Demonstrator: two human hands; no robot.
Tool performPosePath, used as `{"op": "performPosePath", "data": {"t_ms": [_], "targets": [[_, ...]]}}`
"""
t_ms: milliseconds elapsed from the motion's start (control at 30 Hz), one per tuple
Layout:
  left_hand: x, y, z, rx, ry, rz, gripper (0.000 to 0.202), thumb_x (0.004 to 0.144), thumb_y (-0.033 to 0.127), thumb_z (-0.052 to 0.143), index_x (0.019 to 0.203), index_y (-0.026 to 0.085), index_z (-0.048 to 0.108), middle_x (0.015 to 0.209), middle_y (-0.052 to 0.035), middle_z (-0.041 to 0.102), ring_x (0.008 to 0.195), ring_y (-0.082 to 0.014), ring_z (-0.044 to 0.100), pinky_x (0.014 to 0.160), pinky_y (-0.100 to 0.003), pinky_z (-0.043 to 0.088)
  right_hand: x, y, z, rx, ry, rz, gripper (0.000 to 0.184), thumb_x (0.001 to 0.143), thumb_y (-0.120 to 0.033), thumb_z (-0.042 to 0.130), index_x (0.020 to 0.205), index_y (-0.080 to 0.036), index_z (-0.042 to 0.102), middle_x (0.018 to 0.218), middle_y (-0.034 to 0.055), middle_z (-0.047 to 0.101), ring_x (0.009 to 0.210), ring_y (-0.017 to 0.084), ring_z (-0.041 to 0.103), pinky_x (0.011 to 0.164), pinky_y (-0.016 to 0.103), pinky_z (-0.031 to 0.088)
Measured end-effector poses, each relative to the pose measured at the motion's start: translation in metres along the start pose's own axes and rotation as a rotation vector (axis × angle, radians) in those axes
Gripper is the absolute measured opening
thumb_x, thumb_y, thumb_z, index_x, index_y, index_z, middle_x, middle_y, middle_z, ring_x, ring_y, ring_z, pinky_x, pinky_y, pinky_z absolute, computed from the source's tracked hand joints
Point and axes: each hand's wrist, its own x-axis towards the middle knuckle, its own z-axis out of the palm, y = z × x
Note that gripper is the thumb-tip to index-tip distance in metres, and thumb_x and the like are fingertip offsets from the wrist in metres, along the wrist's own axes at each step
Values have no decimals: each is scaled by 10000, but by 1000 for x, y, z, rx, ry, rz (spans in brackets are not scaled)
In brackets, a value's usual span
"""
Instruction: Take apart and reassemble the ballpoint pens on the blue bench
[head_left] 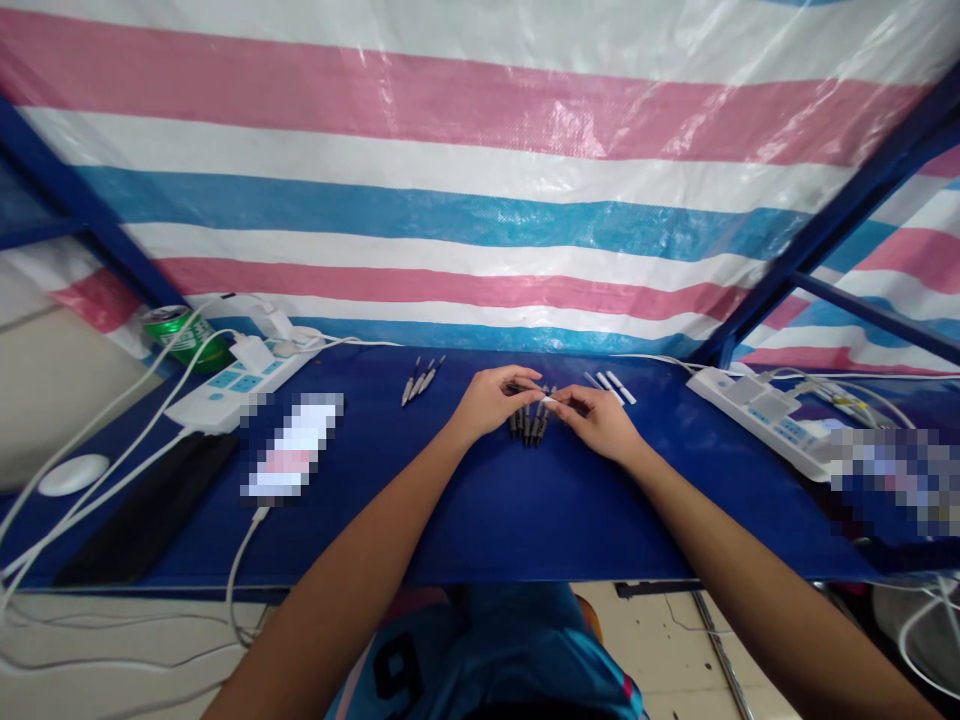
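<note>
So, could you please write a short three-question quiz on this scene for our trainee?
1. True or false: the green can is at the picture's right edge.
2. Which hand is nearer the white tubes: left hand or right hand?
3. Fill in: the white tubes lie on a ____ tabletop.

Key: 1. False, the green can is on the left. 2. Right hand. 3. Blue.
</note>
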Motion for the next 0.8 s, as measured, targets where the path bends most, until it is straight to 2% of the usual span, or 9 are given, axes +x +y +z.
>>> {"op": "performPosePath", "data": {"t_ms": [100,300,500,667,800], "targets": [[1,1,0,-7,-21,2,395,869,292,812,1244,195,739,1079,-87,814,961,-208,776,883,-347,616,1,-1,0,42,-31,36,399,1024,-597,565,963,-239,731,781,40,734,653,208,652,623,340,510],[1,3,0,-2,-32,22,409,859,271,815,1252,188,740,1091,-97,811,1012,-219,769,920,-360,609,2,4,2,137,-68,80,447,1009,-644,558,935,-230,710,800,38,735,639,192,653,605,322,528],[0,2,2,-89,-26,-8,381,865,330,828,1205,177,752,1092,-108,811,988,-225,779,938,-378,614,2,9,3,116,2,29,382,974,-613,636,1023,-245,724,929,59,764,814,229,702,756,366,576],[1,0,1,-109,-47,-25,400,831,313,857,1191,164,763,1079,-118,810,968,-227,780,913,-372,619,1,6,4,137,-46,46,401,1001,-618,593,996,-237,719,835,45,731,694,204,653,657,336,539],[1,0,1,-89,-67,-12,398,833,285,847,1202,167,758,1089,-112,808,980,-221,777,926,-372,618,2,3,5,184,-104,82,428,1006,-636,568,960,-234,705,839,37,726,667,191,657,634,320,536]]}}
